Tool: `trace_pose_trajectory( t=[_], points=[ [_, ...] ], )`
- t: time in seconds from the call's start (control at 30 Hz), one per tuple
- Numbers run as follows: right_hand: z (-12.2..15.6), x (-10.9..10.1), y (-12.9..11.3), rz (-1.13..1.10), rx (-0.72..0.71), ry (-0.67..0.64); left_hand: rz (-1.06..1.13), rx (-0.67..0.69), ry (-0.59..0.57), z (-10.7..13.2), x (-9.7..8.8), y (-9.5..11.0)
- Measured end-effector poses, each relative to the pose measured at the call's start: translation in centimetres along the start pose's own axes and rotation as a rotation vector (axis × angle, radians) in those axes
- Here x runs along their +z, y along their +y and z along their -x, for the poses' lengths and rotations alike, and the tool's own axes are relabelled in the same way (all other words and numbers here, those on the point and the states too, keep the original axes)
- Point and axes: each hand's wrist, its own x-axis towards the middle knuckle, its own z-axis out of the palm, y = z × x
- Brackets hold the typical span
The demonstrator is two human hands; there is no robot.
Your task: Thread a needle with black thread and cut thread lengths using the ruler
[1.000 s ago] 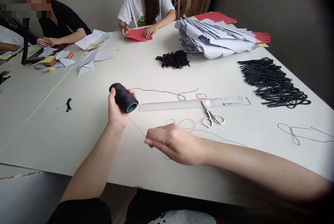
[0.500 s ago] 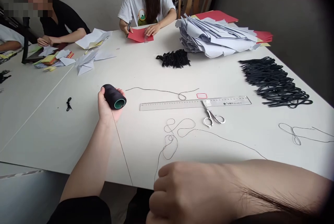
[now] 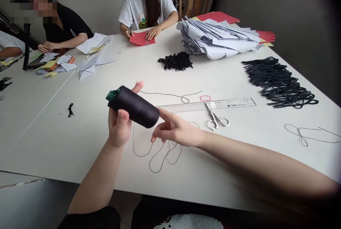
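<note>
A spool of black thread (image 3: pixel 136 107) with a green core lies tilted in my left hand (image 3: pixel 119 127), whose thumb and fingers grip it. My right hand (image 3: pixel 177 129) is at the spool's right end, its index finger reaching up to it and its other fingers curled on a dark thread (image 3: pixel 141 155). That thread drops in loops onto the table below. Behind my right hand lies a clear ruler (image 3: pixel 223 105), partly hidden by it. Silver scissors (image 3: pixel 214 118) rest against the ruler's lower edge, beside a small red-outlined rectangle (image 3: pixel 205 98).
Bundles of black cord loops (image 3: pixel 279 83) lie at the right, with a smaller black bundle (image 3: pixel 176 61) further back. A tall paper stack (image 3: pixel 218 38) stands behind. Across the table, one person holds a red sheet (image 3: pixel 141 39); another sits near scattered papers (image 3: pixel 57 63).
My left hand has turned the spool and shifted it right. My right hand has moved from the near table edge up to the spool, drawing thread along with it.
</note>
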Motion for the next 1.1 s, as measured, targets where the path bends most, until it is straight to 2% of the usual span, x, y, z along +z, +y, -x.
trace_pose_trajectory(
  t=[0.1, 0.17, 0.23, 0.33, 0.4, 0.5, 0.6, 0.7, 0.8, 0.87, 0.93, 1.03, 1.1],
  points=[
    [-0.3, 0.5, 1.2, -0.261, -0.068, -0.149, 0.030, -0.077, -0.024, 0.9, 0.8, 0.3],
    [-0.2, 0.5, 1.8, -0.242, -0.083, -0.169, 0.014, -0.122, -0.070, 1.0, 0.8, 0.3],
    [0.0, 0.4, 1.8, -0.111, -0.075, -0.132, 0.030, -0.163, -0.089, 0.6, 0.4, 0.2],
    [0.3, 0.3, 1.4, 0.064, -0.023, -0.030, 0.129, -0.273, 0.001, -0.6, -0.6, 0.1],
    [0.3, 0.4, 1.3, 0.050, -0.001, 0.034, 0.164, -0.303, 0.079, -1.4, -1.2, -0.1],
    [0.0, 0.9, 1.8, -0.132, -0.009, 0.071, 0.095, -0.272, 0.131, -1.3, -1.1, -0.6],
    [-0.3, 1.3, 2.5, -0.235, -0.032, 0.063, -0.061, -0.242, -0.009, 0.4, 0.1, -0.8],
    [-0.2, 1.2, 2.7, -0.104, -0.024, 0.011, -0.106, -0.236, -0.183, 2.2, 1.2, -0.5],
    [0.1, 1.1, 2.6, -0.055, 0.015, -0.058, -0.061, -0.311, -0.213, 2.5, 1.5, -0.1],
    [0.3, 1.1, 2.6, -0.071, 0.044, -0.108, -0.028, -0.398, -0.171, 1.6, 1.1, -0.1],
    [0.4, 1.2, 2.7, -0.028, 0.040, -0.109, 0.027, -0.488, -0.078, 0.3, 0.5, -0.2],
    [0.4, 1.1, 2.6, 0.053, 0.008, 0.026, 0.108, -0.653, 0.079, -1.5, -1.0, -0.7],
    [0.4, 0.8, 2.3, 0.057, -0.002, 0.135, 0.090, -0.759, 0.125, -2.2, -2.0, -1.0]
  ],
)
